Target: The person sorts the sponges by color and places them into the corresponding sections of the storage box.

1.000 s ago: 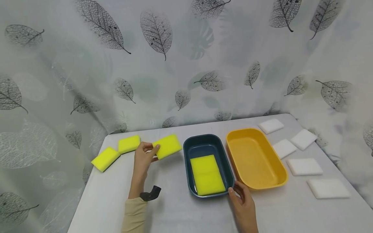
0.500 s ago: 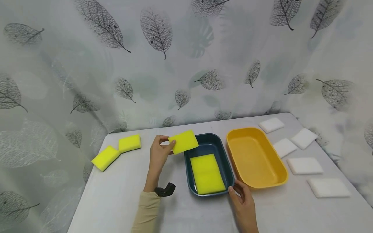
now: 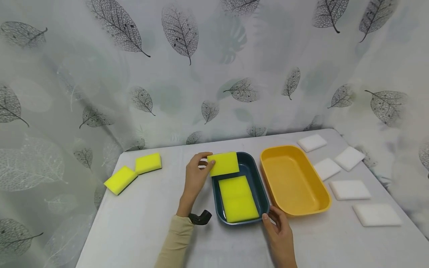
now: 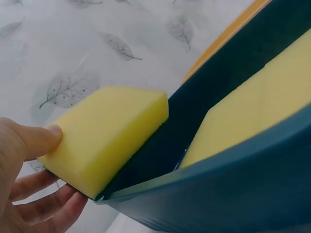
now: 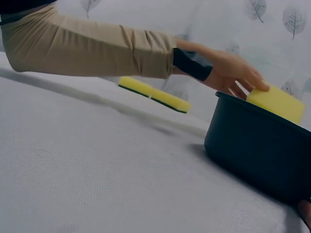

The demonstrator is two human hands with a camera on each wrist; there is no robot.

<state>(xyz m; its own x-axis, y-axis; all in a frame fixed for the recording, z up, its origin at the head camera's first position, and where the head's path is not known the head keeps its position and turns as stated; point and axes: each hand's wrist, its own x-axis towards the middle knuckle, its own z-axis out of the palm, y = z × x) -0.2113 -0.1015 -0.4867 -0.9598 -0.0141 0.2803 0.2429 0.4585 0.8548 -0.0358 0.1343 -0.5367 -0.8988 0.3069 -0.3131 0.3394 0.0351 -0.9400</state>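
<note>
My left hand (image 3: 196,175) pinches a yellow sponge (image 3: 225,163) by its left end, thumb on top and fingers beneath. In the left wrist view that sponge (image 4: 112,131) has a thin dark green underside and overlaps the rim of the dark teal tray (image 4: 228,179). It is over the far end of the tray (image 3: 257,186) in the head view. Inside, two yellow sponges (image 3: 238,199) lie end to end in the near part. My right hand (image 3: 279,234) grips the tray's near right corner, thumb and fingers at the rim; only a bit of it shows in the right wrist view.
A yellow-orange tray (image 3: 291,180) stands close to the right of the teal one. Several white sponges (image 3: 350,190) lie along the table's right side. Two yellow sponges (image 3: 148,163) rest at the back left. A leaf-patterned curtain (image 3: 181,93) hangs behind the table.
My left hand has carried the yellow sponge rightward from beside the teal tray to over its far end. My right hand stays at the tray's corner.
</note>
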